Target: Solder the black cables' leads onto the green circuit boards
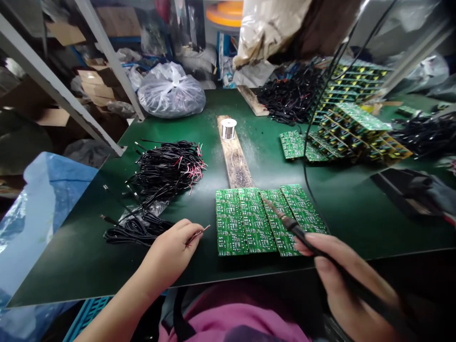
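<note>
My left hand (173, 254) is closed in a pinch on a thin red and black wire (198, 234), just left of a row of green circuit boards (249, 221) lying flat on the green table (349, 199). My right hand (342, 280) grips a black soldering iron (299, 232), whose tip rests over the third board in the row. A pile of black cables with red and white ends (166, 171) lies to the left, close to my left hand.
A wooden strip (235, 159) carries a spool of solder wire (228, 128). Stacks of green boards (351, 128) and more black cables (292, 97) lie at the back right. A clear plastic bag (171, 92) sits at the back. A black stand (406, 190) is at right.
</note>
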Tool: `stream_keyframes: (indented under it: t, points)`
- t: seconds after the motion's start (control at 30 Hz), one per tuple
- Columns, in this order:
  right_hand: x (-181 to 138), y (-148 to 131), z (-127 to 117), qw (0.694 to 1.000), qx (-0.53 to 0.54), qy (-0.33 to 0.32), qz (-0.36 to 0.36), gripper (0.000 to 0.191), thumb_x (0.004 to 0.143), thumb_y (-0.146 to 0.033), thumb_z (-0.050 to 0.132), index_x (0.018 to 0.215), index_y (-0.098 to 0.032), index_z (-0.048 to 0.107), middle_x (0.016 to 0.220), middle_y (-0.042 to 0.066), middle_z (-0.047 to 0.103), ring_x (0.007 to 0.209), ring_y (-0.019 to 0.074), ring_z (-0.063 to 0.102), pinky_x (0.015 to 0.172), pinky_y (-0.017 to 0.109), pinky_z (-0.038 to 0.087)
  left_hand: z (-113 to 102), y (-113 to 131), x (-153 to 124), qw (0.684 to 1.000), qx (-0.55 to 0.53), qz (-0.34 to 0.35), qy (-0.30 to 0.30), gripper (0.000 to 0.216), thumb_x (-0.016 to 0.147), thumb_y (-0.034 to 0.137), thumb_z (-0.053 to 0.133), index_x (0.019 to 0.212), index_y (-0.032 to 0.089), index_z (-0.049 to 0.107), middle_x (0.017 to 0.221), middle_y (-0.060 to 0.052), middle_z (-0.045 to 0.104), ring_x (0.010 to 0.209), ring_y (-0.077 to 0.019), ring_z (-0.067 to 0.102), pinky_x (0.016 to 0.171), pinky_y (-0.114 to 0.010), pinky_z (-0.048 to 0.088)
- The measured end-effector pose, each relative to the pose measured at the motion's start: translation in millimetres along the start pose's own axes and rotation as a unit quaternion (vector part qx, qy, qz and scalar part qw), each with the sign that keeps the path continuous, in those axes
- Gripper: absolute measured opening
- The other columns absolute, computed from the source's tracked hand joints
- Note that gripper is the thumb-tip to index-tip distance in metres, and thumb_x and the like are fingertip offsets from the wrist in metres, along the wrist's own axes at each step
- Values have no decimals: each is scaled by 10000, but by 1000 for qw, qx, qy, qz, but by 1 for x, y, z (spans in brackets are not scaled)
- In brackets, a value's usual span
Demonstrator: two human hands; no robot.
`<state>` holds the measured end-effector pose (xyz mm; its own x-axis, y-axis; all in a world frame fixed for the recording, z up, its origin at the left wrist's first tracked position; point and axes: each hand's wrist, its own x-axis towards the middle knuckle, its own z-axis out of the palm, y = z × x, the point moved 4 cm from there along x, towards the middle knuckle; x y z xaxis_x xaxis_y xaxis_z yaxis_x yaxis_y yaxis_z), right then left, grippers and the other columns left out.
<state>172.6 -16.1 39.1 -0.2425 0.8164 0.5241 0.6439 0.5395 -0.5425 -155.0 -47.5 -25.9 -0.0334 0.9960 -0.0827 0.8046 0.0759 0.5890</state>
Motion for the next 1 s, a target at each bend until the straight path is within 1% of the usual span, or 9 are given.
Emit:
stream_keyframes:
  t: [0.07, 0.17, 0.33, 0.53, 0.7, 0.8, 0.9, 1.0]
  points:
    - [1, -11, 11, 999, 13, -38, -37, 278, 972, -212, 571, 1215, -306, 667, 1125, 31, 749, 973, 230, 740, 906, 375, 607, 1, 0, 1, 1000, -2, 3, 8, 285, 1034, 400, 447, 1091, 298, 707, 1037, -20, 678, 925, -193, 660, 841, -307, 492]
    - [0, -12, 17, 997, 34, -48, -50, 323, 968, -172, 564, 1262, -278, 644, 1115, 34, 742, 996, 216, 734, 927, 344, 600, 1, 1, 4, 1000, 8, 21, 13, 286, 1038, 385, 443, 1070, 284, 709, 1051, -25, 701, 969, -202, 661, 864, -320, 491]
    - [-6, -2, 21, 996, 48, -67, -30, 334, 974, -198, 574, 1296, -262, 638, 1155, 34, 725, 1068, 208, 712, 993, 320, 560, 2, 2, 7, 999, 37, 26, 25, 270, 1036, 370, 440, 1100, 292, 691, 1050, -19, 717, 976, -205, 664, 847, -334, 486]
    - [-6, -9, 25, 997, 29, -66, -34, 234, 972, -232, 595, 1191, -271, 666, 1116, 21, 732, 987, 196, 727, 959, 315, 584, 4, 2, 6, 998, 47, 16, 31, 223, 1016, 340, 456, 1002, 265, 666, 983, -16, 704, 913, -195, 652, 794, -321, 462]
    - [-6, -10, 26, 997, 32, -59, -30, 213, 972, -236, 598, 1165, -276, 678, 1093, 20, 743, 976, 206, 733, 956, 338, 590, 4, 2, 7, 999, 45, 12, 28, 200, 1007, 327, 473, 954, 257, 653, 938, -10, 683, 875, -190, 632, 768, -319, 437]
    - [-9, -9, 23, 998, 24, -59, -12, 246, 974, -250, 595, 1202, -280, 681, 1100, 21, 759, 965, 216, 741, 934, 350, 601, 1, 3, 7, 999, 39, 10, 29, 193, 1006, 325, 476, 947, 255, 646, 936, -7, 676, 876, -188, 627, 765, -317, 431]
    - [-15, -8, 13, 998, 23, -56, 1, 321, 949, -274, 625, 1264, -293, 683, 1128, 28, 772, 974, 253, 749, 889, 381, 623, 0, 7, 1, 1000, 10, 4, 4, 214, 1016, 357, 472, 937, 258, 644, 904, 2, 669, 840, -179, 623, 740, -309, 432]
    - [-23, -11, 3, 997, 23, -67, -6, 366, 918, -304, 665, 1283, -326, 687, 1121, 25, 784, 964, 285, 762, 864, 417, 640, 1, 13, -11, 998, -33, 1, -48, 240, 1023, 406, 471, 945, 271, 653, 892, 8, 676, 818, -172, 626, 727, -298, 445]
